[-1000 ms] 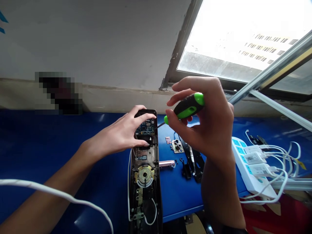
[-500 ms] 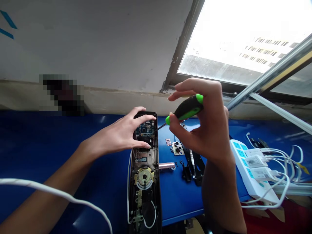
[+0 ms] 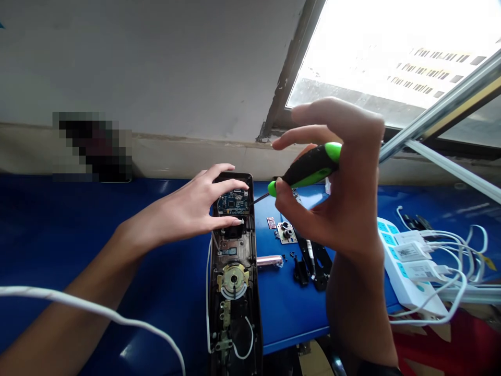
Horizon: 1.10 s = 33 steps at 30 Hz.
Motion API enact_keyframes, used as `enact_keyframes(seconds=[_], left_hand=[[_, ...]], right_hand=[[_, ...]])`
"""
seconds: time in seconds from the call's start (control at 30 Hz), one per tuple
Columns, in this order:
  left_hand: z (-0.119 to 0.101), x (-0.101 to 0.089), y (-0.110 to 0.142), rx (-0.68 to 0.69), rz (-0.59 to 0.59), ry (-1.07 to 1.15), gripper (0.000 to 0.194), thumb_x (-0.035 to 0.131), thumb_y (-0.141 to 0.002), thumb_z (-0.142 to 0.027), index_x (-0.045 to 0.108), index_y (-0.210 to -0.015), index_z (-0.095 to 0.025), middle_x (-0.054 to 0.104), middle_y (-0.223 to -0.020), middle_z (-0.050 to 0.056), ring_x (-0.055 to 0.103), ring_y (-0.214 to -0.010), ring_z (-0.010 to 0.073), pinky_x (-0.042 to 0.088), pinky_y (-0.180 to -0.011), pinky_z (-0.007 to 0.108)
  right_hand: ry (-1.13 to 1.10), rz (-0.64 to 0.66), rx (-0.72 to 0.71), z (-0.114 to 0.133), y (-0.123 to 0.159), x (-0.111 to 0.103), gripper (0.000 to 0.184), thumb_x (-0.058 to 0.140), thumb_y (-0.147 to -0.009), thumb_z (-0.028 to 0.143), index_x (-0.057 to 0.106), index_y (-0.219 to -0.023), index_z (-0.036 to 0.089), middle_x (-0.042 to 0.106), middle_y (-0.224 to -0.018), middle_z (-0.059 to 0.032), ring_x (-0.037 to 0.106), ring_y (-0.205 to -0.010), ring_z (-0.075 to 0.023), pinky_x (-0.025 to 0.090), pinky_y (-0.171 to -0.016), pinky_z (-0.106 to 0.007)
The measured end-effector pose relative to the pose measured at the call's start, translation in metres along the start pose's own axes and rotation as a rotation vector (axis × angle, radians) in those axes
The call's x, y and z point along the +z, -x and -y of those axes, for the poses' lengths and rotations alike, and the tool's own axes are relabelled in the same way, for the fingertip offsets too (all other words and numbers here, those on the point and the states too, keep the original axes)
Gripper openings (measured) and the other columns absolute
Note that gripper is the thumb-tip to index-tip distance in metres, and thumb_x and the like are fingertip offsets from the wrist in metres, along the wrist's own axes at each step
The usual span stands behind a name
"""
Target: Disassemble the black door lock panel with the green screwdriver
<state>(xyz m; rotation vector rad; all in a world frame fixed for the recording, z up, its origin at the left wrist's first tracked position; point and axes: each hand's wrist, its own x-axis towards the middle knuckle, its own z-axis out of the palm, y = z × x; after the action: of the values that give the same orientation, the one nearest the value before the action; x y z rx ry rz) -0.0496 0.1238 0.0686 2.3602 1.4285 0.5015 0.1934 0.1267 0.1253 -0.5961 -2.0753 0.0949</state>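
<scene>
My left hand (image 3: pixel 191 206) grips the top end of an opened door lock body (image 3: pixel 235 292), its fingers spread across a green circuit board (image 3: pixel 234 202). My right hand (image 3: pixel 336 193) holds a screwdriver with a green and black handle (image 3: pixel 309 169). Its thin shaft (image 3: pixel 261 199) points left, its tip just beside the lock's edge. A round brass latch plate (image 3: pixel 234 279) sits lower in the lock. To the right lie a small red circuit board (image 3: pixel 271 223), a small metal plate (image 3: pixel 285 232), a pink-gold metal cylinder (image 3: pixel 269 260) and black metal brackets (image 3: pixel 311 266).
The work lies on a blue table (image 3: pixel 117 209). At the right stands a white power strip (image 3: pixel 403 266) with white chargers plugged in. A white cable (image 3: pixel 78 297) crosses over my left forearm. Metal rails (image 3: pixel 442 120) slant across the upper right, in front of a bright window (image 3: pixel 391 52).
My right hand has risen slightly, lifting the screwdriver, and its tip has shifted a little right, away from the circuit board. My left hand stays on the lock; the view has shifted slightly.
</scene>
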Motion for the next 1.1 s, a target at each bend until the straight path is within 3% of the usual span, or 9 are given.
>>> enact_keyframes(seconds=[0.17, 0.37, 0.47, 0.57, 0.73, 0.97, 1.1], left_hand=[[0.0009, -0.0008, 0.0012, 0.018, 0.021, -0.014, 0.068, 0.068, -0.088, -0.069, 0.056, -0.148, -0.038, 0.03, -0.17, 0.003, 0.037, -0.154, 0.0367, 0.036, -0.128, 0.056], [0.0013, -0.0012, 0.0013, 0.044, 0.003, 0.001, 0.063, 0.069, -0.089, -0.065, 0.057, -0.146, -0.039, 0.031, -0.169, 0.002, 0.035, -0.155, 0.0373, 0.036, -0.128, 0.057], [0.0011, -0.0011, 0.001, 0.061, -0.002, 0.017, 0.061, 0.068, -0.09, -0.066, 0.059, -0.144, -0.039, 0.031, -0.17, 0.001, 0.033, -0.155, 0.0377, 0.033, -0.129, 0.058], [-0.0001, -0.0018, 0.0008, 0.07, 0.001, 0.014, 0.059, 0.066, -0.091, -0.066, 0.059, -0.144, -0.04, 0.031, -0.17, 0.0, 0.035, -0.155, 0.036, 0.035, -0.128, 0.057], [-0.0015, -0.0026, 0.0015, 0.068, 0.007, 0.013, 0.058, 0.066, -0.092, -0.065, 0.06, -0.144, -0.04, 0.032, -0.169, 0.0, 0.034, -0.156, 0.0353, 0.035, -0.129, 0.055], [-0.0025, -0.0038, 0.0018, 0.083, -0.004, 0.008, 0.056, 0.066, -0.093, -0.063, 0.06, -0.143, -0.039, 0.033, -0.169, 0.0, 0.034, -0.155, 0.0352, 0.033, -0.13, 0.055], [-0.0052, -0.005, 0.0011, 0.08, -0.003, 0.017, 0.053, 0.068, -0.093, -0.059, 0.063, -0.141, -0.036, 0.035, -0.167, 0.003, 0.035, -0.154, 0.0358, 0.035, -0.129, 0.056]], right_hand=[[0.073, -0.054, -0.053, -0.0024, -0.0005, 0.0006, 0.054, 0.068, -0.086, 0.008, 0.057, -0.13, 0.036, 0.063, -0.135, 0.0029, 0.074, -0.099, -0.0189, 0.061, -0.064, -0.034], [-0.05, 0.005, -0.107, -0.0051, -0.0023, -0.0022, 0.078, 0.067, -0.074, 0.002, 0.051, -0.142, 0.037, 0.058, -0.143, 0.0017, 0.07, -0.109, -0.0218, 0.064, -0.077, -0.036], [0.059, -0.021, -0.092, -0.0048, -0.0018, -0.0016, 0.067, 0.069, -0.079, 0.004, 0.055, -0.136, 0.036, 0.064, -0.137, 0.0026, 0.073, -0.102, -0.019, 0.063, -0.07, -0.034], [0.085, -0.048, -0.093, -0.0054, -0.0019, -0.0009, 0.056, 0.067, -0.086, 0.007, 0.056, -0.132, 0.037, 0.064, -0.135, 0.0029, 0.074, -0.098, -0.018, 0.065, -0.077, -0.034], [-0.041, 0.026, -0.076, -0.004, -0.0023, -0.0026, 0.067, 0.065, -0.082, 0.009, 0.051, -0.139, 0.043, 0.059, -0.142, 0.0034, 0.07, -0.113, -0.0227, 0.067, -0.073, -0.035], [0.109, -0.032, -0.011, -0.0049, 0.0025, -0.0048, 0.052, 0.072, -0.083, 0.013, 0.058, -0.127, 0.038, 0.064, -0.136, 0.0009, 0.074, -0.095, -0.0217, 0.062, -0.06, -0.032], [-0.004, 0.003, -0.036, -0.003, 0.0007, -0.006, 0.056, 0.067, -0.08, 0.007, 0.059, -0.127, 0.038, 0.062, -0.135, 0.0012, 0.074, -0.097, -0.0221, 0.064, -0.072, -0.037]])
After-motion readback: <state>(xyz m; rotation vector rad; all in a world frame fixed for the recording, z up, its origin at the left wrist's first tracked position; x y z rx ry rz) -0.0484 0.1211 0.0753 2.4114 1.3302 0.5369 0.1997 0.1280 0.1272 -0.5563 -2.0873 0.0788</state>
